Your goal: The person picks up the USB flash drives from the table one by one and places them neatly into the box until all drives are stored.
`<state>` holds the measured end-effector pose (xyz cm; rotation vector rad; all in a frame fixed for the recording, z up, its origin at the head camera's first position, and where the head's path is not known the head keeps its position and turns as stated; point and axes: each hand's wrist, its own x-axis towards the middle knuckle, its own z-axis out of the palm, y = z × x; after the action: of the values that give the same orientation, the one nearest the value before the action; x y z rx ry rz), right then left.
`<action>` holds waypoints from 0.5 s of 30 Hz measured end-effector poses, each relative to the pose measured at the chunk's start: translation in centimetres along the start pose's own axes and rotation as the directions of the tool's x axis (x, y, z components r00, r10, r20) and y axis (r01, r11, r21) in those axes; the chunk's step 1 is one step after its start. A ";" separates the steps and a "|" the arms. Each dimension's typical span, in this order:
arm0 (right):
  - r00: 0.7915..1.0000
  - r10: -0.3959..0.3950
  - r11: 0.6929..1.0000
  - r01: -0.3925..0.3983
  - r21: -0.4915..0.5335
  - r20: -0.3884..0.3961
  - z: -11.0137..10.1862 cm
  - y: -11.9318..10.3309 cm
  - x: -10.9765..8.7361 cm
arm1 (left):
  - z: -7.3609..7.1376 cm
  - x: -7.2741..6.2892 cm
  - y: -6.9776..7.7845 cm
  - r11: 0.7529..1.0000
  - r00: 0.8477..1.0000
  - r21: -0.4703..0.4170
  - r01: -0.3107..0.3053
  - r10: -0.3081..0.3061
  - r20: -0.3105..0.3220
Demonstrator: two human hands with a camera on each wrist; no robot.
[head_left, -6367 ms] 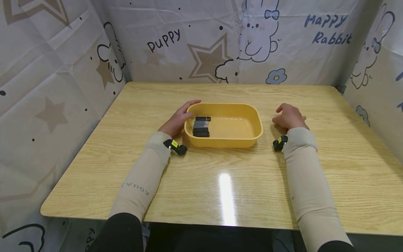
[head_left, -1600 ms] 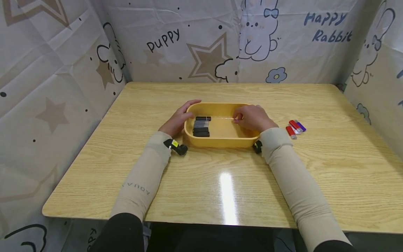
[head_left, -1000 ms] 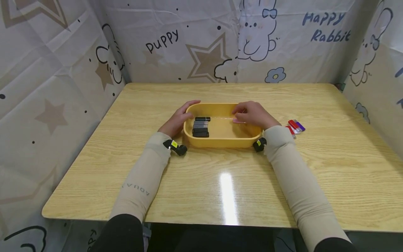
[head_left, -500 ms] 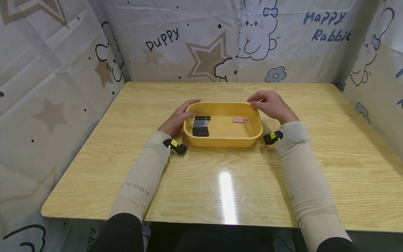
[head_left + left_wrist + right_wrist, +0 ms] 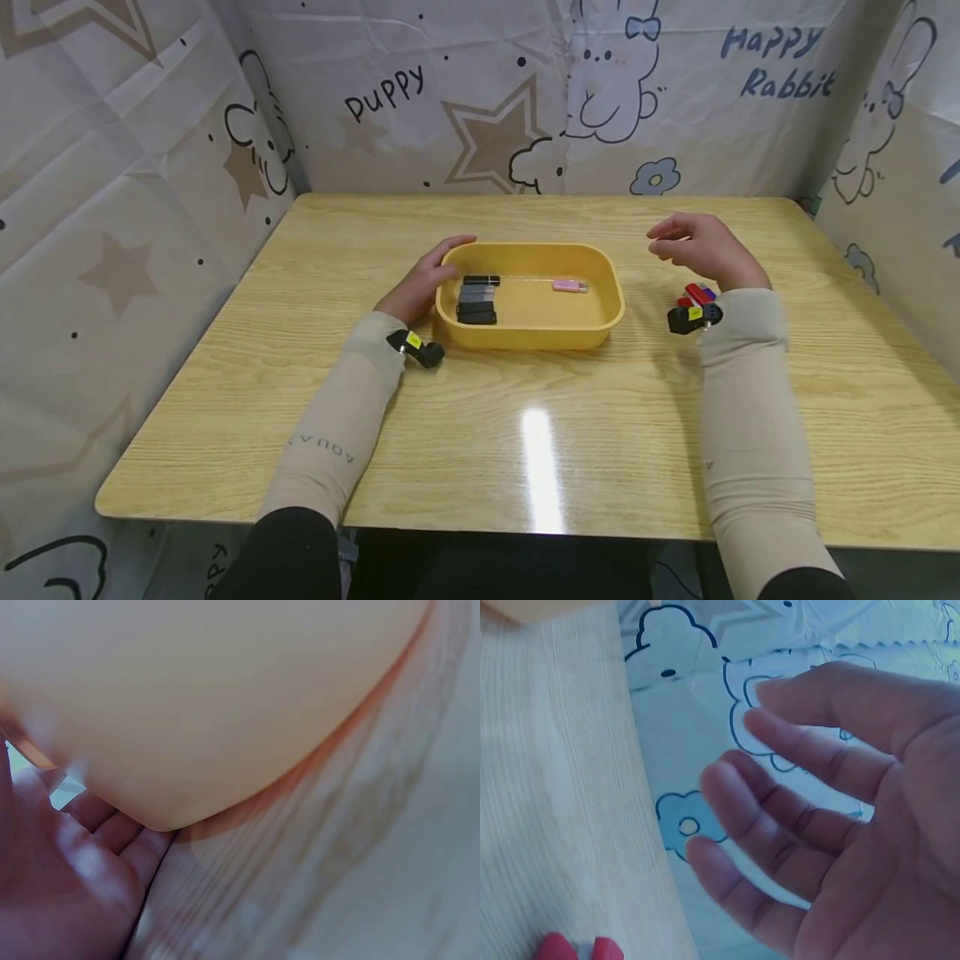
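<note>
My left hand [image 5: 422, 285] holds the left end of a yellow plastic tray [image 5: 532, 337], thumb over the rim, other fingers along the outer wall. Inside the tray at left lie several black and grey sticks [image 5: 477, 294], side by side. A pink USB stick [image 5: 569, 286] with a metal end lies alone near the tray's right side. To the right of the tray my right hand [image 5: 708, 248] hovers over the table, fingers loosely bent and holding nothing in the right wrist view. Below it lie red and purple USB sticks [image 5: 697, 293], partly hidden by the wrist camera.
The wooden table [image 5: 375, 467] extends round the tray on all sides. A printed cloth [image 5: 360, 158] stands as a wall behind and at both sides. A black camera [image 5: 693, 317] sits on the right wrist and another camera [image 5: 420, 347] on the left.
My right hand set the pink stick down inside the tray, let go, then rose over the rim and moved right above the red and purple sticks. The left hand stayed on the tray.
</note>
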<state>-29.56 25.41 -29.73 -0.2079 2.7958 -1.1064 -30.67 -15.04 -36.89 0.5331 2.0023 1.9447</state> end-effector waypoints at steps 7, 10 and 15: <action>0.989 0.128 0.990 -0.123 -0.072 0.072 -0.6 1.0 -0.4 | 0.0 0.0 0.1 1.000 1.000 -0.007 0.007 -0.007 -0.003; 0.973 0.209 0.975 -0.200 -0.100 0.099 -0.8 1.4 -0.7 | 0.0 0.0 0.1 1.000 1.000 -0.014 0.007 -0.007 0.002; 0.944 0.311 0.949 -0.301 -0.098 0.109 -1.2 2.0 -1.4 | 0.0 0.0 0.1 1.000 1.000 -0.013 0.003 -0.003 0.005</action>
<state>-28.54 27.92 -30.13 0.1435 2.6460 -0.8780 -30.64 -15.07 -36.84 0.5306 1.9855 1.9514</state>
